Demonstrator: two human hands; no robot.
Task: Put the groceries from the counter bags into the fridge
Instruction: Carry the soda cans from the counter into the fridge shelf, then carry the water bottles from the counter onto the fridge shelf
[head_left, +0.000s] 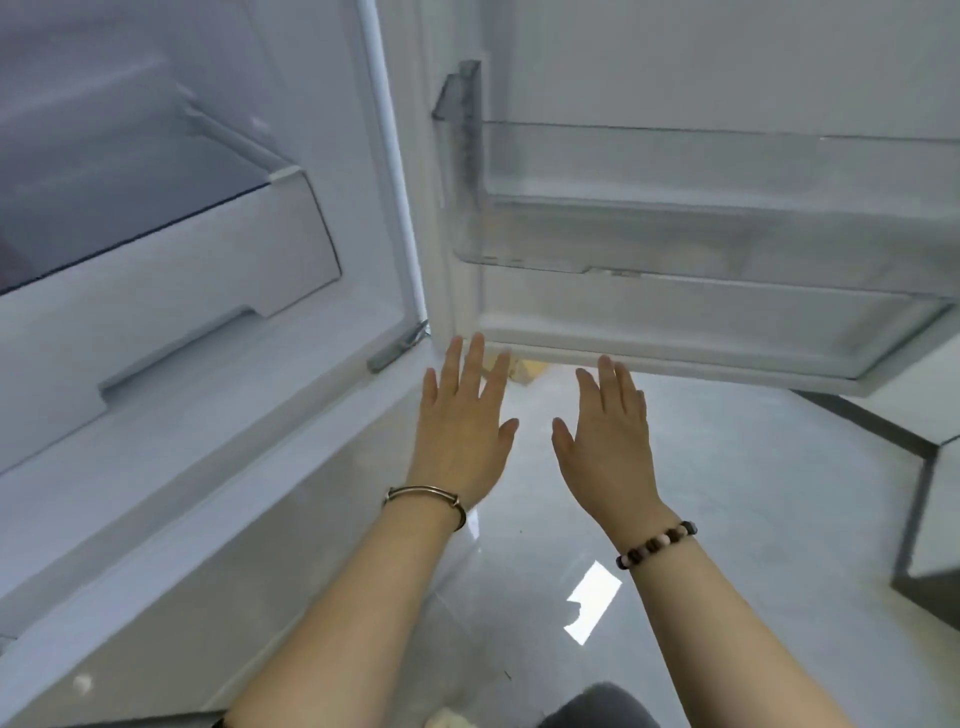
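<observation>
The white fridge (218, 395) stands open at the left, with a glass shelf (130, 197) over a white drawer (171, 296). Its door (675, 343) swings out to the right and carries a clear, bare door bin (701, 234). My left hand (462, 431) and my right hand (608, 436) are both stretched out flat, palms down, fingers straight, just below the door's lower edge. Neither hand holds anything. No groceries or bags are in view.
A glossy grey tiled floor (727, 519) lies under my hands. A grey cabinet corner (930, 519) stands at the right edge. A small yellowish object (527, 370) shows on the floor behind the door's bottom edge.
</observation>
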